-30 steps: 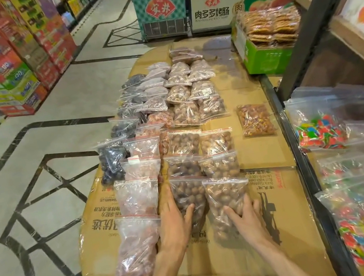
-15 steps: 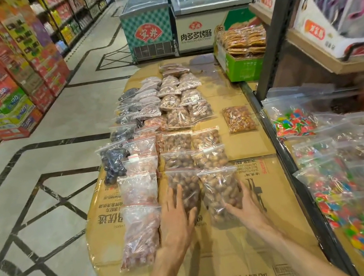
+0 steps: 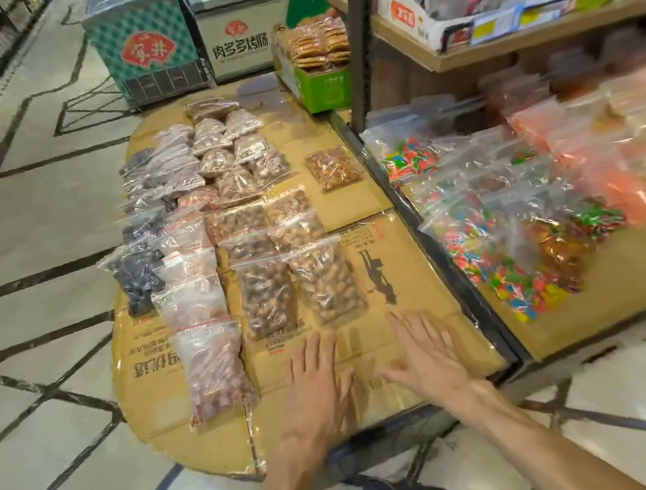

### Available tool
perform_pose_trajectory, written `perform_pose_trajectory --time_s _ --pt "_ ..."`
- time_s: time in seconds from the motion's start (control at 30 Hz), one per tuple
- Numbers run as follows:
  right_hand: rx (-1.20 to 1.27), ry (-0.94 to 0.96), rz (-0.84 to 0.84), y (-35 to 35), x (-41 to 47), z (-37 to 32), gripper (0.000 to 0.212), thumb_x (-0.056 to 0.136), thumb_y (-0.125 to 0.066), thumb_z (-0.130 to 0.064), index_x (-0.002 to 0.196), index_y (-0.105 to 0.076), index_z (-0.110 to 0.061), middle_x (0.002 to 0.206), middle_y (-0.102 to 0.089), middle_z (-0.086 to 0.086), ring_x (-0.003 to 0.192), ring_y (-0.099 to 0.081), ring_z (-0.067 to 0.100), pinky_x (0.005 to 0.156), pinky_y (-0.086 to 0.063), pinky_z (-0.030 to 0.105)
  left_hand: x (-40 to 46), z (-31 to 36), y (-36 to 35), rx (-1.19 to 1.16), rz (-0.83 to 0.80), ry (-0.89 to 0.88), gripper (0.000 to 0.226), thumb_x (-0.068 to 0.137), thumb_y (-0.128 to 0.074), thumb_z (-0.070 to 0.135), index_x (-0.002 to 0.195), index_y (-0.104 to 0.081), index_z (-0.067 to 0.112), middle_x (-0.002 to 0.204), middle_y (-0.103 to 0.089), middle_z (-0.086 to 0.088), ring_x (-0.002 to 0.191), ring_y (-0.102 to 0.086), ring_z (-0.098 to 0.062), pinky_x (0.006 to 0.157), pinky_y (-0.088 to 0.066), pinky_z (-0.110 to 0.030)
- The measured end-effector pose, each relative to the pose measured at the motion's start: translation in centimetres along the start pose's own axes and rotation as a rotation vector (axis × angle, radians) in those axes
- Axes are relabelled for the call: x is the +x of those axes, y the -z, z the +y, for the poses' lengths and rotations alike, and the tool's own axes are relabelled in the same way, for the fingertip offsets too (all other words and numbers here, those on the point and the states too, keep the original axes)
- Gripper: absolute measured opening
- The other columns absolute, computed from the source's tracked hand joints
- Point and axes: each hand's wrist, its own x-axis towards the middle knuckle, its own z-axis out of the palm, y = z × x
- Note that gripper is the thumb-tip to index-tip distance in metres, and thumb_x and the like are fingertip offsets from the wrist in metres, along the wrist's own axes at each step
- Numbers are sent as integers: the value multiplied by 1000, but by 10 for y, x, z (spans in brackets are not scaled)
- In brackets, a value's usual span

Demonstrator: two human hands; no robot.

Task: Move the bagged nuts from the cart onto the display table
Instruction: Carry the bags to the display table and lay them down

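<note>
At nine o'clock of our left hand point(image 3: 319, 379) lies a pale bag point(image 3: 214, 372), and the hand itself, a second ago resting against the darker nut bag point(image 3: 268, 297), now hovers flat with its fingers spread and empty. That bag and the lighter nut bag point(image 3: 330, 282) lie at twelve o'clock on the display table point(image 3: 416, 271). Our right hand point(image 3: 426, 351) has likewise let go, fingers straight and splayed. We judge both bags placed; the cart is out of sight.
</note>
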Motion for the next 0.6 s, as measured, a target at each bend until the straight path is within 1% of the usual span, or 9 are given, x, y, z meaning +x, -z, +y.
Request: perform_pose_trajectory --time_s 0.07,0.13,0.2,0.27,0.33,0.43,0.47,0.57,0.6 --pt "-53 -48 12 -1 -29 15 99 99 -56 -66 171 -2 -25 178 -4 7 165 -1 28 132 -7 53 -13 19 -14 -9 -15 -70 90 89 15 74 166 2 30 176 -5 -1 162 -8 -26 131 -11 -45" --pt "-93 -67 35 -6 -49 27 100 97 -56 -68 171 -5 -23 178 -8 8 165 -3 28 132 -9 53 -23 32 -21 -22 -9 -120 91 88 20 75 166 4 32 176 -5 1 162 -8 -25 131 -12 -45" --pt "-97 -132 43 -8 -74 49 104 95 -57 -72 171 -4 -25 177 -10 9 165 -3 29 131 -7 55 -33 58 -27 -31 -33 -193 88 90 14 72 167 2 32 176 -3 2 162 -8 -24 131 -11 -46" --pt "-93 -206 46 -8 -97 74 104 94 -56 -74 170 0 -30 178 -8 8 165 0 30 131 -4 56 -41 87 -29 -34 -63 -269 89 90 11 70 168 -3 30 176 -5 2 162 -8 -25 132 -9 -47" --pt "-85 -284 45 -7 -120 102 102 95 -54 -74 170 0 -32 179 -3 8 166 3 29 132 -3 56 -44 117 -38 -19 -101 -333 89 91 10 69 168 -6 27 175 -7 1 162 -6 -25 132 -7 -48" --pt "-54 -372 73 -1 -153 142 98 97 -50 -74 171 -2 -31 179 1 7 166 6 29 132 0 55 -44 160 -54 35 -109 -424 83 97 3 69 168 -10 26 175 -14 -2 162 -10 -27 131 -11 -51" --pt "-36 -397 83 1 -163 157 98 97 -50 -74 171 -2 -31 179 1 7 166 7 28 132 1 54 -44 177 -58 47 -111 -453 84 97 4 70 167 -12 28 175 -14 -2 162 -9 -27 130 -11 -52" --pt "20 -468 105 6 -192 206 96 98 -48 -73 171 -1 -31 179 4 5 165 11 27 133 2 53 -46 233 -69 56 -132 -524 96 86 21 75 167 -6 32 176 -3 3 163 2 -21 132 0 -48" --pt "37 -485 119 8 -201 225 96 98 -48 -73 170 0 -31 179 5 5 165 12 26 133 2 53 -47 256 -72 50 -136 -550 93 87 19 75 167 -4 33 176 0 4 162 6 -20 131 3 -47"
